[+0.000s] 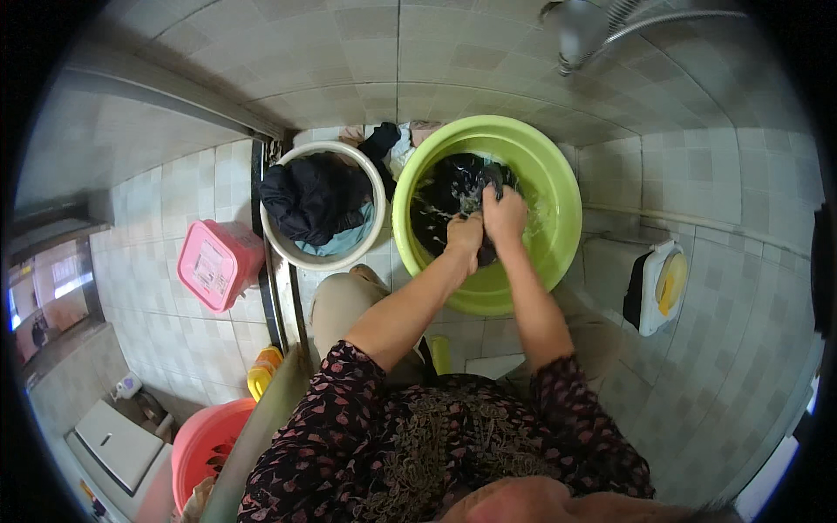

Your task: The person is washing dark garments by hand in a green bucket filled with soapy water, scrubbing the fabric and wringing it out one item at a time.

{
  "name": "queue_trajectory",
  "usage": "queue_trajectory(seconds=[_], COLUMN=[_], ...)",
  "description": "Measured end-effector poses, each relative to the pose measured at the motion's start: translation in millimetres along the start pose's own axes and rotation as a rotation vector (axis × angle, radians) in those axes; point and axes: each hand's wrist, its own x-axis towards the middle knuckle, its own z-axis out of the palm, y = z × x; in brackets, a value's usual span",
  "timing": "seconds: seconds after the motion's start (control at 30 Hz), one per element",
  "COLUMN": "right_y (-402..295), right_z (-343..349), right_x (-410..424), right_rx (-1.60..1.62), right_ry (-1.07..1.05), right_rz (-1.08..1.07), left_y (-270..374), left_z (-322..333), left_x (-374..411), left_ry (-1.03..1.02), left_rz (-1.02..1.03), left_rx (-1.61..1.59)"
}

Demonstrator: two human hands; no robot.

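A large lime-green plastic basin (567, 216) stands before me, holding water and dark wet cloth (439, 189). Both of my hands are over its middle, close together. My left hand (465, 234) grips a bunched part of the dark cloth. Just to its right and a little farther off, my right hand (505, 212) is closed on another part, with a dark fold sticking out above the thumb. The fingertips are partly hidden by the cloth and the hands themselves. Foam or splashed water shows around the cloth.
Left of the basin, a white tub (382, 225) holds dark and light-blue clothes. More clothes (382, 140) lie by the wall. A pink lidded bucket (219, 265) stands beyond the door track (285, 307). A shower hose (654, 23) hangs at upper right; a white-and-yellow item (660, 287) stands right.
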Motion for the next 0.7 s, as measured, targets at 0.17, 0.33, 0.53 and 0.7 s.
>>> queue_trajectory(seconds=[0.17,0.33,0.53,0.7], right_y=[74,66,70,113], right_z=[11,-16,80,122], right_x=[48,48,34,35], right_rx=[-0.168,0.071,-0.401,-0.297], right_ry=[-0.013,0.011,-0.5,-0.839], right_rz=[-0.02,0.006,-0.277,-0.383], left_y=[-7,-10,-2,24], left_z=[2,-11,-7,-4], left_x=[-10,22,24,-10], left_ry=[-0.138,0.131,0.083,0.096], left_rz=[0.252,0.552,0.491,0.351], left_rx=[0.326,0.297,0.323,0.285])
